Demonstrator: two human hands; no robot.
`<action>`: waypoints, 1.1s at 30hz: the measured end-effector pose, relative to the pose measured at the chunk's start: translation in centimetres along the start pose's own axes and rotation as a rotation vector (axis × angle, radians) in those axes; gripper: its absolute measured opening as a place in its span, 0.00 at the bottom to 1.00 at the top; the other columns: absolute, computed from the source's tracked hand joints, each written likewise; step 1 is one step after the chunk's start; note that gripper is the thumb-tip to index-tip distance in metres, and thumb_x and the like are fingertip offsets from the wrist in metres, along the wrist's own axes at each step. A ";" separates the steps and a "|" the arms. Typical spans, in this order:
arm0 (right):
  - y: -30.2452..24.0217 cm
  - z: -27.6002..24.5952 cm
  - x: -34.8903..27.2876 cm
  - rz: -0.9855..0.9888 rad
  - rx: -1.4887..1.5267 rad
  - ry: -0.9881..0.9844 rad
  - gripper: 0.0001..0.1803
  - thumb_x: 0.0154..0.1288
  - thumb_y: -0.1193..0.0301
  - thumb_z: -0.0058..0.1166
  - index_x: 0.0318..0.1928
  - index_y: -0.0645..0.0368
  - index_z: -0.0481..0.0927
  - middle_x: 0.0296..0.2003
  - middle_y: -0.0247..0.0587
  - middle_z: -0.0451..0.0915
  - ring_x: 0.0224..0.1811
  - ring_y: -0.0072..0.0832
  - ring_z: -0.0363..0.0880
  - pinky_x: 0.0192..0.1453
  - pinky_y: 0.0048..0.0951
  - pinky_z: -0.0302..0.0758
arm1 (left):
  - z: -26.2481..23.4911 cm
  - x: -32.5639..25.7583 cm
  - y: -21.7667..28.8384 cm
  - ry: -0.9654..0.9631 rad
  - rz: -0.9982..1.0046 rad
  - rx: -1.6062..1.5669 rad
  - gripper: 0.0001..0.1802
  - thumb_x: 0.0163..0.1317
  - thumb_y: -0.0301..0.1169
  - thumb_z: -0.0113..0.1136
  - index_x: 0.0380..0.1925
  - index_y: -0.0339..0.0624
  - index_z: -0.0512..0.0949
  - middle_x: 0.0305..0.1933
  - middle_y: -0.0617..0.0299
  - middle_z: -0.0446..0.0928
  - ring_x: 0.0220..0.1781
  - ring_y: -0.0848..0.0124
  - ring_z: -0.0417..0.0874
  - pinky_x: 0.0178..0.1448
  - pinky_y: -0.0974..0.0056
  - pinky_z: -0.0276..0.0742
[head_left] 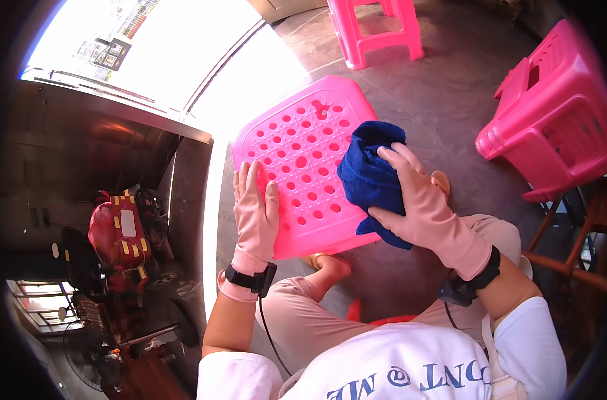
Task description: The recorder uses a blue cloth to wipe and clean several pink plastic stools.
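A pink plastic stool [287, 250] with a perforated seat stands before my knees. My left hand [255, 207], in a pale pink glove, lies on the left edge of its seat with the fingers stretched out. In my gloved right hand [423, 207] is a bunched dark blue cloth [370, 170], pressed against the seat's right edge. My right fingers curve round the cloth, and a corner of it hangs below the thumb. Both wrists carry black straps.
Another pink stool [377, 33] stands farther off on the grey tiled floor [443, 87]. To the right, a pink stool [550, 120] lies tilted near brown wooden legs [573, 247]. A bright doorway [157, 60] and a red motorbike [120, 230] are at the left.
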State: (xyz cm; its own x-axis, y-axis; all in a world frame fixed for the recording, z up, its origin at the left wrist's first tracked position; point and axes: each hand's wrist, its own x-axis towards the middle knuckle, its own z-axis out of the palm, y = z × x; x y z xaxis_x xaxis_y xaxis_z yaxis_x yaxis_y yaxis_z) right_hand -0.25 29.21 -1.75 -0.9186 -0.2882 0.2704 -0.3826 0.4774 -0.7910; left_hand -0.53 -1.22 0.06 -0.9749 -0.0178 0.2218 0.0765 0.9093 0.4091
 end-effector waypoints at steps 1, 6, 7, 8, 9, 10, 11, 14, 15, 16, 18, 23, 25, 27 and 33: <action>0.7 0.2 1.1 0.013 -0.003 -0.008 0.49 0.54 0.62 0.73 0.73 0.53 0.59 0.70 0.64 0.60 0.72 0.60 0.63 0.75 0.46 0.65 | 0.2 0.0 -0.2 0.006 0.018 0.039 0.29 0.76 0.43 0.49 0.70 0.37 0.65 0.75 0.35 0.61 0.78 0.37 0.57 0.80 0.45 0.53; 2.7 1.3 13.3 0.055 -0.368 0.053 0.47 0.56 0.54 0.70 0.71 0.56 0.62 0.73 0.55 0.60 0.76 0.54 0.56 0.76 0.49 0.62 | 1.1 0.4 -0.3 0.041 0.038 -0.044 0.30 0.77 0.46 0.47 0.69 0.35 0.67 0.73 0.35 0.63 0.78 0.40 0.59 0.80 0.47 0.54; 0.3 2.1 14.1 0.055 -0.436 -0.044 0.46 0.57 0.54 0.70 0.71 0.56 0.63 0.74 0.54 0.59 0.76 0.53 0.57 0.76 0.51 0.61 | 1.0 0.0 -1.1 0.068 0.009 -0.121 0.31 0.78 0.48 0.46 0.69 0.35 0.67 0.72 0.36 0.65 0.77 0.41 0.60 0.79 0.48 0.56; -1.8 2.9 14.3 0.055 -0.506 -0.138 0.45 0.58 0.55 0.69 0.71 0.56 0.63 0.75 0.53 0.58 0.76 0.52 0.58 0.77 0.53 0.59 | 0.7 -0.1 -1.5 0.096 -0.018 -0.201 0.31 0.78 0.49 0.44 0.68 0.34 0.67 0.72 0.36 0.66 0.77 0.42 0.62 0.79 0.49 0.57; -2.5 4.1 13.4 -0.023 -0.489 -0.100 0.45 0.57 0.55 0.69 0.71 0.57 0.63 0.74 0.56 0.59 0.76 0.52 0.59 0.77 0.53 0.58 | 0.3 0.0 -1.0 0.097 -0.009 -0.198 0.31 0.78 0.49 0.44 0.68 0.34 0.67 0.72 0.36 0.66 0.77 0.42 0.62 0.79 0.49 0.57; -3.1 5.3 11.9 -0.101 -0.473 -0.062 0.45 0.57 0.56 0.69 0.71 0.57 0.64 0.73 0.58 0.61 0.76 0.52 0.59 0.78 0.54 0.56 | -0.2 -0.1 -0.4 0.112 -0.007 -0.241 0.32 0.79 0.50 0.42 0.68 0.34 0.67 0.71 0.37 0.67 0.75 0.44 0.64 0.78 0.50 0.59; -2.9 5.3 10.5 -0.153 -0.454 -0.117 0.43 0.57 0.58 0.69 0.70 0.57 0.65 0.71 0.58 0.63 0.74 0.52 0.61 0.77 0.53 0.57 | 0.8 0.1 0.0 0.115 -0.005 -0.313 0.33 0.79 0.52 0.39 0.68 0.33 0.67 0.70 0.38 0.68 0.74 0.46 0.67 0.77 0.51 0.61; -3.9 5.7 5.6 -0.395 -0.247 -0.251 0.38 0.54 0.64 0.69 0.66 0.57 0.71 0.65 0.54 0.71 0.69 0.50 0.69 0.74 0.50 0.62 | -0.6 0.0 2.0 0.004 -0.035 -0.475 0.35 0.80 0.54 0.36 0.68 0.33 0.67 0.65 0.42 0.73 0.66 0.55 0.75 0.71 0.54 0.69; -4.4 5.1 3.9 -0.460 -0.186 -0.317 0.36 0.54 0.65 0.69 0.64 0.57 0.72 0.63 0.53 0.73 0.67 0.49 0.70 0.72 0.48 0.63 | -1.0 0.0 2.0 -0.045 -0.055 -0.553 0.37 0.80 0.55 0.34 0.68 0.32 0.67 0.63 0.45 0.76 0.63 0.60 0.79 0.69 0.56 0.73; -4.6 4.1 2.6 -0.524 -0.123 -0.383 0.34 0.53 0.66 0.69 0.63 0.56 0.74 0.61 0.52 0.74 0.65 0.47 0.72 0.71 0.46 0.65 | -0.6 -0.3 1.7 -0.025 -0.131 -0.704 0.36 0.80 0.55 0.34 0.69 0.33 0.66 0.64 0.46 0.75 0.62 0.60 0.79 0.69 0.55 0.74; -2.8 2.0 1.7 -0.527 -0.085 -0.305 0.32 0.54 0.68 0.66 0.61 0.56 0.75 0.58 0.51 0.76 0.62 0.46 0.74 0.69 0.45 0.65 | 0.0 -0.4 1.9 0.001 -0.124 -0.839 0.37 0.80 0.56 0.35 0.69 0.34 0.66 0.65 0.47 0.74 0.62 0.60 0.79 0.69 0.55 0.74; 0.0 1.5 7.9 -0.290 -0.204 -0.061 0.38 0.48 0.60 0.72 0.61 0.57 0.75 0.64 0.55 0.74 0.66 0.51 0.72 0.71 0.48 0.64 | 0.8 0.3 2.3 -0.088 -0.097 -0.760 0.35 0.79 0.53 0.37 0.67 0.32 0.67 0.67 0.44 0.71 0.66 0.56 0.74 0.72 0.54 0.69; -1.8 3.5 10.4 -0.270 -0.290 -0.102 0.39 0.49 0.59 0.71 0.63 0.58 0.74 0.66 0.57 0.73 0.69 0.53 0.70 0.72 0.51 0.62 | 0.3 0.1 1.5 -0.055 -0.062 -0.575 0.33 0.79 0.51 0.37 0.67 0.32 0.68 0.68 0.42 0.70 0.68 0.54 0.72 0.73 0.53 0.66; -3.4 5.3 9.5 -0.317 -0.274 -0.252 0.38 0.51 0.62 0.70 0.63 0.58 0.73 0.65 0.60 0.72 0.70 0.56 0.68 0.72 0.51 0.62 | 0.5 0.1 0.5 -0.014 -0.025 -0.383 0.32 0.80 0.49 0.38 0.66 0.31 0.68 0.69 0.41 0.69 0.70 0.51 0.70 0.75 0.52 0.64; -2.4 1.2 -0.3 -0.489 -0.054 -0.202 0.37 0.48 0.65 0.70 0.62 0.55 0.76 0.62 0.52 0.75 0.68 0.52 0.70 0.73 0.49 0.63 | 0.1 -0.4 -0.7 0.023 0.037 -0.102 0.27 0.80 0.43 0.41 0.66 0.31 0.69 0.71 0.37 0.66 0.75 0.45 0.64 0.78 0.50 0.58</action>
State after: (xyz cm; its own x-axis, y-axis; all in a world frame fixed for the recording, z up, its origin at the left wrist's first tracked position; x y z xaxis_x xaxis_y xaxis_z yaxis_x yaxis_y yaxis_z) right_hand 1.08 27.21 -0.59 -0.5961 -0.6396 0.4853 -0.7711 0.2876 -0.5680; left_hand -0.21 -1.84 -0.37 -0.9661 0.0041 0.2580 0.1341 0.8623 0.4883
